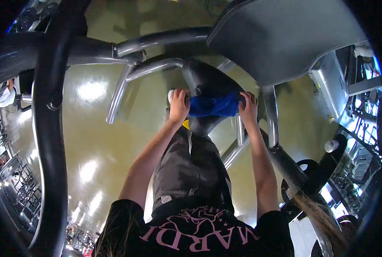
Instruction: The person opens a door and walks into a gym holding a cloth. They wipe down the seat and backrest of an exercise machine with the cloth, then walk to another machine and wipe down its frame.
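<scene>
Blue cloth laid across dark pad — left fingers holding 9 o'clock end — right fingers holding 3 o'clock end.

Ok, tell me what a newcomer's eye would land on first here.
Probably the vivid blue cloth, stretched between the left hand and right hand across a dark padded seat. Next, perhaps, the big grey pad at upper right, and the pink lettering across the black shirt below.
</scene>
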{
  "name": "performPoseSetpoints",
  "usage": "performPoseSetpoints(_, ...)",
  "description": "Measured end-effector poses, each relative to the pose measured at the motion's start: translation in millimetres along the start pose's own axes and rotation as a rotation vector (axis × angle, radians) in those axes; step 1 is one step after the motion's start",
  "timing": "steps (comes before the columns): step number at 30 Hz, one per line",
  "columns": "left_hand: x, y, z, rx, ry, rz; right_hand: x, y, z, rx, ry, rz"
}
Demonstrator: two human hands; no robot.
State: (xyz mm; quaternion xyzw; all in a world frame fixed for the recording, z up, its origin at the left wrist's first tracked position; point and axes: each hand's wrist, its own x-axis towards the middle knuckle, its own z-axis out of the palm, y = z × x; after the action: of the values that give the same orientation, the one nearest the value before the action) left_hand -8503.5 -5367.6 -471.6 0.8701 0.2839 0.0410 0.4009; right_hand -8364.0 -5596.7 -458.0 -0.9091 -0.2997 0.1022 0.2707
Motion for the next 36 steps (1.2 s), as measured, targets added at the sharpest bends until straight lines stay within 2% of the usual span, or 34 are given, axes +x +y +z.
performPoseSetpoints(2, -16, 5, 8, 0.015, -0.051, 0.114, -11, -8, 4, -0.017, -0.031, -0.004)
performPoseSetpoints(5, -43, 22, 29, 0.051, -0.158, 0.217, -37, -22, 27, 0.132, -0.19, -0.093)
performPoseSetpoints(8, -58, 43, 50, 0.136, -0.211, 0.133, -44, -40, 52, 0.057, -0.256, -0.126)
performPoseSetpoints(11, -53, 35, 62, 0.108, -0.209, 0.087, -43, -53, 62, -0.062, -0.286, -0.039)
performPoseSetpoints(13, -50, 29, 61, 0.077, -0.233, 0.078, -35, -55, 62, -0.129, -0.304, -0.054)
performPoseSetpoints(17, -33, 22, 62, -0.056, -0.183, 0.033, -12, -55, 68, -0.145, -0.277, -0.116)
performPoseSetpoints(21, -3, 4, 74, -0.207, -0.013, 0.039, 40, -61, 85, -0.136, -0.229, -0.22)
performPoseSetpoints(23, 12, -8, 81, -0.319, 0.015, -0.035, 64, -63, 98, -0.146, -0.216, -0.286)
performPoseSetpoints(25, 26, -21, 85, -0.368, 0.066, 0.02, 86, -63, 109, -0.151, -0.204, -0.344)
performPoseSetpoints(29, 54, -43, 85, -0.436, 0.145, -0.071, 121, -68, 135, -0.083, -0.191, -0.402)
performPoseSetpoints(30, 66, -50, 78, -0.325, 0.128, 0.036, 133, -70, 145, -0.053, -0.187, -0.409)
performPoseSetpoints(31, 78, -58, 78, -0.556, 0.134, -0.086, 146, -72, 157, -0.051, -0.17, -0.4)
performPoseSetpoints(32, 91, -66, 78, -0.79, 0.17, -0.207, 161, -73, 171, -0.085, -0.298, -0.324)
performPoseSetpoints(33, 103, -72, 72, -1.156, 0.096, -0.394, 173, -74, 189, -0.22, -0.388, -0.245)
performPoseSetpoints(35, 115, -91, 65, -1.164, -0.073, -0.769, 193, -102, 187, -0.399, -0.707, -0.07)
performPoseSetpoints(36, 113, -97, 65, -1.21, -0.108, -0.83, 192, -107, 191, -0.454, -0.709, -0.066)
